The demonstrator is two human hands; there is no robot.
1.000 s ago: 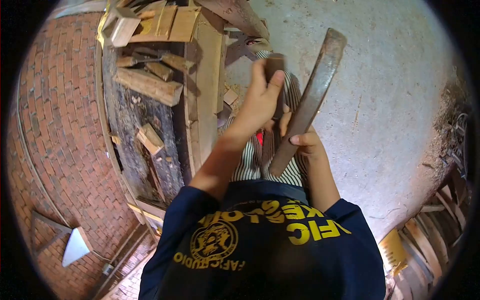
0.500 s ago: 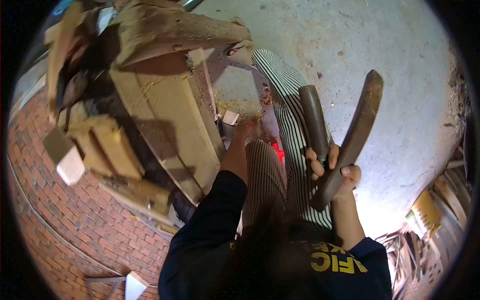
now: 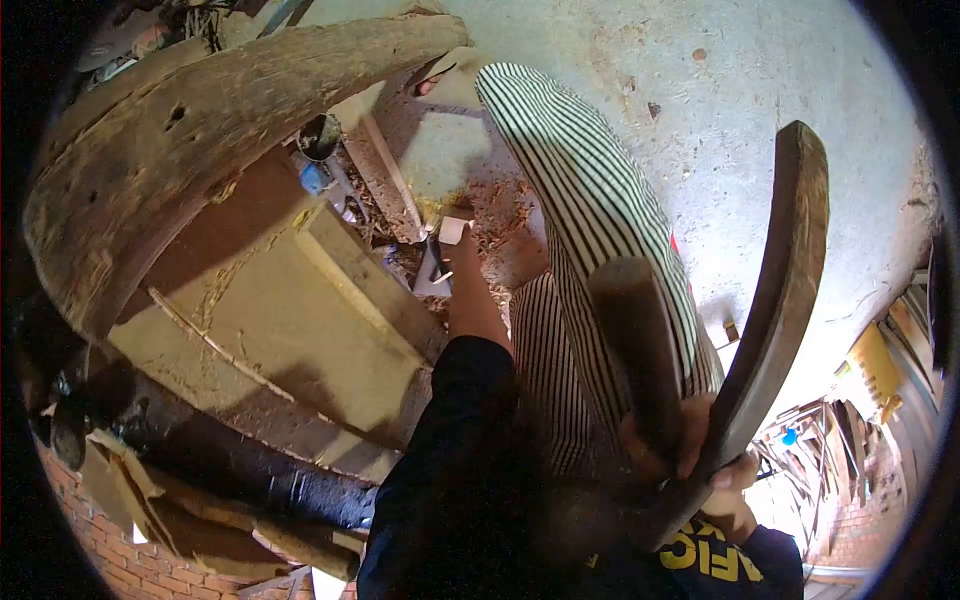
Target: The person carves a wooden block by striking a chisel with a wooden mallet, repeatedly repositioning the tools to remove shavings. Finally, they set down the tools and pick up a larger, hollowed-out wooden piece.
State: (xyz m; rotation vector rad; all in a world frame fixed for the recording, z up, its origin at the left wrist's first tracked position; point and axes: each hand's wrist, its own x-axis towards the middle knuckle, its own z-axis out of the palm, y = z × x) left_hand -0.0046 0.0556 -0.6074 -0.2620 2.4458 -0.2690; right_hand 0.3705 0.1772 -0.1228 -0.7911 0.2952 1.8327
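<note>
My right hand is closed round two pieces at the lower right, close to my body. One is a long, dark curved wooden bar that rises past my knee. Beside it is a thick round wooden handle, blurred and tilted towards the camera. My left hand reaches down to the floor between the bench and my legs. It is at a small pale wooden block, with a dark thin object next to it. The left fingers are too small and shadowed to make out.
A wooden bench board with sawdust lies to the left, a heavy curved log across its far end. Wood shavings cover the floor near my left hand. Wood scraps and a yellow container stand at the right.
My left hand has moved slightly left onto the pale block. My right hand has come down and closer to my body with both wooden pieces. The view has shifted towards the bench.
</note>
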